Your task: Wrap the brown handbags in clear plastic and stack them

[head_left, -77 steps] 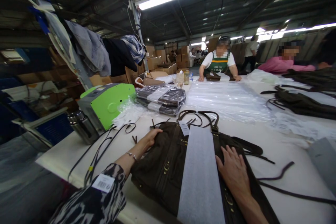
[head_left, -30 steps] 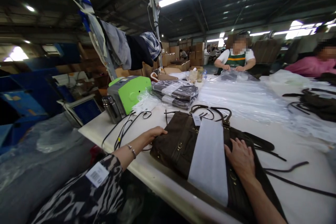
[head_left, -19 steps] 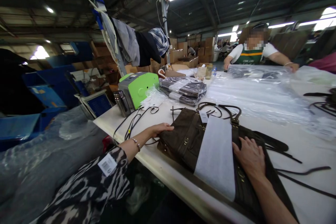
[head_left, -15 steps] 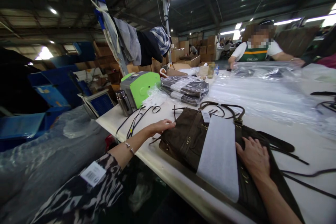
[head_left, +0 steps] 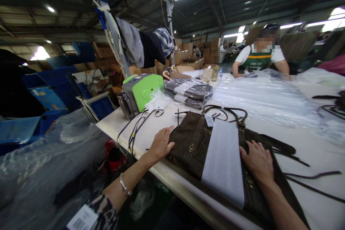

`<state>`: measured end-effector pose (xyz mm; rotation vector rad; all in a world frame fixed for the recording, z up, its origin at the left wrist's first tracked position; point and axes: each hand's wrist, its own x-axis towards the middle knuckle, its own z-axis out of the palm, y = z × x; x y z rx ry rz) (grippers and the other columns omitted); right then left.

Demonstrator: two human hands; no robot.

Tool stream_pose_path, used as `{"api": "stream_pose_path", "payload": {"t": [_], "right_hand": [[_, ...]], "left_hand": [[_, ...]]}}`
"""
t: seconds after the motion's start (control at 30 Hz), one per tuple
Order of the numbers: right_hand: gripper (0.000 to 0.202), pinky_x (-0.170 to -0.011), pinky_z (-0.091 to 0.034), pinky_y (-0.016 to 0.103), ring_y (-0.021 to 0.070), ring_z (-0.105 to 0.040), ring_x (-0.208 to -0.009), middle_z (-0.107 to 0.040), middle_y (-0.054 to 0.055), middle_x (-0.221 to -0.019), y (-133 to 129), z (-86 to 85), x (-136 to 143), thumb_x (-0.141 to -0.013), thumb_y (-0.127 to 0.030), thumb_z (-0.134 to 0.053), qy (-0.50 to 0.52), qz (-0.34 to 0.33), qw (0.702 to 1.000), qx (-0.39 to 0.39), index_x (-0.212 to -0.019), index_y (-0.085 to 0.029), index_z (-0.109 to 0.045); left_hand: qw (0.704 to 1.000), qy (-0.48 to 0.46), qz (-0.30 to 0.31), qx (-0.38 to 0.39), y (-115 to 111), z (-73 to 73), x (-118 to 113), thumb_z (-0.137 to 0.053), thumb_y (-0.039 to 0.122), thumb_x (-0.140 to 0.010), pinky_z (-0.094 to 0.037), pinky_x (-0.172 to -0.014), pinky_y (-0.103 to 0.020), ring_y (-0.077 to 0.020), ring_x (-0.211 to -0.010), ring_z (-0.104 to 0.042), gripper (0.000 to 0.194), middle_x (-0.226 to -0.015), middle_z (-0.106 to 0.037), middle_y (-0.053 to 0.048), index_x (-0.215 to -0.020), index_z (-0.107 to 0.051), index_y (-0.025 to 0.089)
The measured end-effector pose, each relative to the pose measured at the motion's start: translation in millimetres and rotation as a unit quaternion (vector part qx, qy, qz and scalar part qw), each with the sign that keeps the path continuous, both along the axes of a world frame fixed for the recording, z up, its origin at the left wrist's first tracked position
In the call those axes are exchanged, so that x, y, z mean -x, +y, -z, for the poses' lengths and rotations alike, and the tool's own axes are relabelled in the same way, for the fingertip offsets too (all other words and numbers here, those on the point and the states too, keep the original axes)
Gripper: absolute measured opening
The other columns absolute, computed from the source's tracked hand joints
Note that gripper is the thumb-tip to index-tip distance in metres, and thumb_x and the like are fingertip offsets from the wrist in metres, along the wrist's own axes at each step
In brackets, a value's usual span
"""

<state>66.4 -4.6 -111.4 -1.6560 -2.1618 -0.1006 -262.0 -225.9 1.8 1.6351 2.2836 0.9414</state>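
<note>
A dark brown bag with buckles lies flat at the table's near edge. Around its middle runs a white paper band, and a small white tag hangs by the handles. My left hand is at the bag's left end, fingers stretched out, its thumb against the side. My right hand lies spread on the bag, just right of the band. Neither hand grips anything. Loose dark straps stick out past the bag's right side.
Plastic-wrapped bags are stacked behind the bag. A green machine, a steel flask and dark cords occupy the table's left. Clear plastic sheets spread across the far right, where a co-worker handles them.
My left hand has turned and come lower along the bag's left end, its fingers now straighter. My right hand stays on the bag. The co-worker's hands have lowered the plastic.
</note>
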Motion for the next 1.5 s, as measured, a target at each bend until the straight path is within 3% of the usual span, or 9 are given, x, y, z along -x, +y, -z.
{"api": "stream_pose_path", "payload": {"t": [0.13, 0.23, 0.33, 0.53, 0.77, 0.9, 1.03, 1.23, 1.5], "right_hand": [[0.059, -0.115, -0.025, 0.048, 0.0305, -0.037, -0.139, -0.053, 0.017, -0.142, -0.4, -0.1, 1.1, -0.089, -0.044, -0.036, -0.008, 0.002, 1.0, -0.003, -0.129, -0.007, -0.058], [0.06, -0.116, -0.023, 0.047, 0.0302, -0.036, -0.14, -0.052, 0.016, -0.143, 1.3, 1.1, 0.6, -0.088, -0.044, -0.038, -0.007, 0.009, 1.0, 0.013, -0.13, -0.007, -0.058], [0.061, -0.118, -0.021, 0.046, 0.0295, -0.035, -0.141, -0.05, 0.017, -0.144, 3.2, 3.4, -0.8, -0.088, -0.044, -0.037, 0.001, 0.006, 1.0, 0.021, -0.131, -0.006, -0.057], [0.062, -0.117, -0.022, 0.045, 0.0289, -0.036, -0.14, -0.049, 0.016, -0.145, 6.3, 1.0, 1.0, -0.092, -0.047, -0.032, 0.019, 0.0, 0.999, 0.036, -0.133, -0.006, -0.055], [0.058, -0.118, -0.019, 0.045, 0.0283, -0.033, -0.142, -0.047, 0.017, -0.147, -2.5, -10.3, 6.6, -0.094, -0.043, -0.037, 0.036, 0.003, 0.998, 0.057, -0.135, -0.006, -0.055], [0.059, -0.118, -0.02, 0.048, 0.03, -0.03, -0.144, -0.043, 0.019, -0.149, 3.4, -30.0, 4.6, -0.094, -0.042, -0.036, 0.089, -0.011, 0.988, 0.126, -0.136, -0.004, -0.053], [0.06, -0.112, -0.033, 0.045, 0.0269, -0.042, -0.137, -0.05, 0.017, -0.145, 11.1, -53.3, -15.4, -0.098, -0.04, -0.021, 0.124, -0.035, 0.977, 0.172, -0.138, -0.008, -0.053], [0.067, -0.119, -0.014, 0.053, 0.0301, -0.017, -0.148, -0.03, 0.015, -0.157, -27.9, -21.9, -52.8, -0.095, -0.047, -0.031, 0.026, -0.049, 0.995, 0.08, -0.147, -0.005, -0.039], [0.066, -0.116, -0.027, 0.053, 0.0314, -0.026, -0.145, -0.037, 0.016, -0.154, -22.6, -10.7, -68.3, -0.092, -0.047, -0.032, 0.1, -0.058, 0.98, 0.164, -0.141, -0.006, -0.047]], "left_hand": [[0.974, 0.198, 0.087, -0.059, 67.6, -67.3, -30.3, -0.055, 0.032, -0.09, -0.027, -0.117, -0.046, -0.0285, -0.141, -0.035, 0.04, -0.146, -0.048, -0.014, -0.127, -0.058, 0.018], [0.96, 0.218, 0.138, -0.112, 134.4, -89.4, -61.7, -0.041, 0.035, -0.098, -0.028, -0.117, -0.04, -0.0238, -0.141, -0.036, 0.039, -0.144, -0.051, -0.013, -0.127, -0.058, 0.015], [0.967, 0.215, 0.125, -0.055, 170.7, -57.2, -66.7, -0.036, 0.039, -0.1, -0.022, -0.119, -0.042, -0.0228, -0.146, -0.026, 0.045, -0.151, -0.044, -0.012, -0.136, -0.051, 0.017], [0.978, 0.17, 0.069, 0.097, 168.9, 52.4, -3.9, -0.037, 0.049, -0.097, -0.023, -0.117, -0.049, -0.0285, -0.149, -0.018, 0.061, -0.159, -0.029, -0.014, -0.148, -0.035, 0.016], [0.975, 0.162, 0.08, 0.127, 183.8, 64.4, 7.4, -0.032, 0.051, -0.098, -0.019, -0.118, -0.046, -0.0263, -0.151, -0.008, 0.064, -0.163, -0.018, -0.011, -0.152, -0.028, 0.016], [0.972, 0.168, 0.078, 0.142, 176.7, 38.3, -3.8, -0.034, 0.051, -0.097, -0.018, -0.117, -0.052, -0.0297, -0.15, -0.011, 0.064, -0.161, -0.02, -0.013, -0.151, -0.03, 0.017], [0.969, 0.184, 0.095, 0.137, 129.5, 16.3, -5.9, -0.038, 0.052, -0.096, -0.015, -0.119, -0.052, -0.0297, -0.15, -0.013, 0.063, -0.161, -0.023, -0.012, -0.149, -0.036, 0.018], [0.975, 0.189, 0.076, 0.086, 36.9, 57.2, 5.0, -0.04, 0.046, -0.096, -0.018, -0.12, -0.05, -0.0278, -0.146, -0.027, 0.056, -0.157, -0.034, -0.008, -0.146, -0.042, 0.023], [0.994, 0.102, -0.017, -0.033, 24.7, 66.7, 9.2, -0.025, 0.037, -0.099, -0.038, -0.112, -0.041, -0.0223, -0.127, -0.053, 0.05, -0.136, -0.059, -0.014, -0.132, -0.053, 0.011]]}}
